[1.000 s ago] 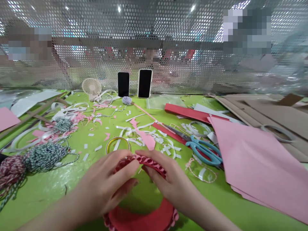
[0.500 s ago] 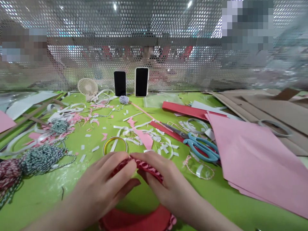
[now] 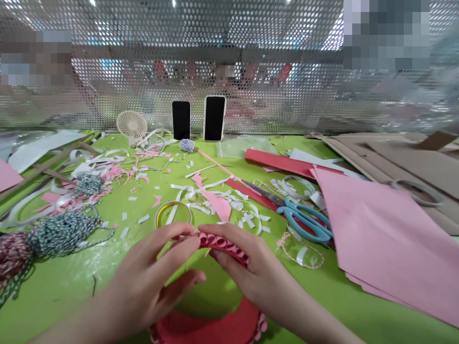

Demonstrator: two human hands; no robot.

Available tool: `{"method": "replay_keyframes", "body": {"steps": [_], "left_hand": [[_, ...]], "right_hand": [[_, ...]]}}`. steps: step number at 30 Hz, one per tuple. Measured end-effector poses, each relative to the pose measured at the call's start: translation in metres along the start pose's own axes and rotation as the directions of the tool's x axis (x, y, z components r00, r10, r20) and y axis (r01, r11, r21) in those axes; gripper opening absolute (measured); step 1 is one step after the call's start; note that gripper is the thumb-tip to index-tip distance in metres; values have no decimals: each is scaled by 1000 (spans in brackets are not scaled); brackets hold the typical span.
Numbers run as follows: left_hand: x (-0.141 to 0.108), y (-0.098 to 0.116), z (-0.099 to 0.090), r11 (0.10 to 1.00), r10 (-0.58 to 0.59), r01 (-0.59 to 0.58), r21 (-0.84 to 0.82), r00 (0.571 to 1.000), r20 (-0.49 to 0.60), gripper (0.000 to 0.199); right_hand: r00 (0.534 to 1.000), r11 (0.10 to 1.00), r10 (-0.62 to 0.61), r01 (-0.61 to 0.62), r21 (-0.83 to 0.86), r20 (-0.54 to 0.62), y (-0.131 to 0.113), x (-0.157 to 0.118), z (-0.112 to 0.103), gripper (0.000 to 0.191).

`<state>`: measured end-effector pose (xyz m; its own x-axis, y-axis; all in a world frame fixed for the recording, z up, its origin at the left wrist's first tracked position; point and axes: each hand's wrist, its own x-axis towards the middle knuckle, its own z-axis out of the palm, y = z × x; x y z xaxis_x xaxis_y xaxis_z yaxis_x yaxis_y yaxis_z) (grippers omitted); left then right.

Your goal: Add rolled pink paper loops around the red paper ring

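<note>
A red ring [image 3: 206,327] with small pink loops along its edge lies near the front of the green table. My right hand [image 3: 247,253] grips its upper right part, fingers over the loops and thumb beneath. At the top of the ring, my left hand [image 3: 158,267] touches the pink loops with its fingertips, and its thumb stands apart below. Fingers hide the ring's upper left part. Just beyond my left hand lies a yellow-rimmed tape roll [image 3: 158,216].
Blue-handled scissors [image 3: 308,222] and pink sheets [image 3: 387,239] lie right, with cardboard [image 3: 412,157] behind. Paper scraps [image 3: 218,203] cover the middle. Twine bundles [image 3: 62,234] lie left. Two phones [image 3: 215,118] and a small fan [image 3: 132,125] stand at the back.
My left thumb and fingers have spread apart, showing more pink loops at the ring's top. My right hand keeps its grip. The view has shifted slightly.
</note>
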<state>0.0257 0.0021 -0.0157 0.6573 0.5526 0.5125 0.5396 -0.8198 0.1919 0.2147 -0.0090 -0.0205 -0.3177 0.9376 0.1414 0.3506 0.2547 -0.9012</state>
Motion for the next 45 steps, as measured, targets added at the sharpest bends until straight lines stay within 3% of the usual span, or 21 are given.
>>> {"method": "replay_keyframes", "body": {"steps": [15,33,36,38,40,43,45], "left_hand": [[7,12,-1,939,154,-145,311,988,-6,15],[6,8,1,980,142,-139,145,990,-8,26],[6,6,3,999,48,-48,3,997,-58,27],[8,5,3,988,-94,85,-127,993,-69,25],[11,4,1,924,-272,255,-286,962,-21,19],[18,3,-4,668,-489,512,-540,849,200,13],[22,3,-6,459,-527,630,-627,761,379,15]], "right_hand": [[997,997,-73,73,-29,13,-4,-4,3,37],[998,997,-62,62,-44,-4,-2,-3,2,33],[997,997,-75,75,-22,-4,-2,-4,1,33],[999,998,-54,53,-18,-5,-2,-4,1,32],[1000,1000,-17,16,-14,-7,-1,-3,0,29],[1000,1000,-7,7,-7,6,0,-1,0,29],[1000,1000,-19,19,1,7,0,0,0,29]]}}
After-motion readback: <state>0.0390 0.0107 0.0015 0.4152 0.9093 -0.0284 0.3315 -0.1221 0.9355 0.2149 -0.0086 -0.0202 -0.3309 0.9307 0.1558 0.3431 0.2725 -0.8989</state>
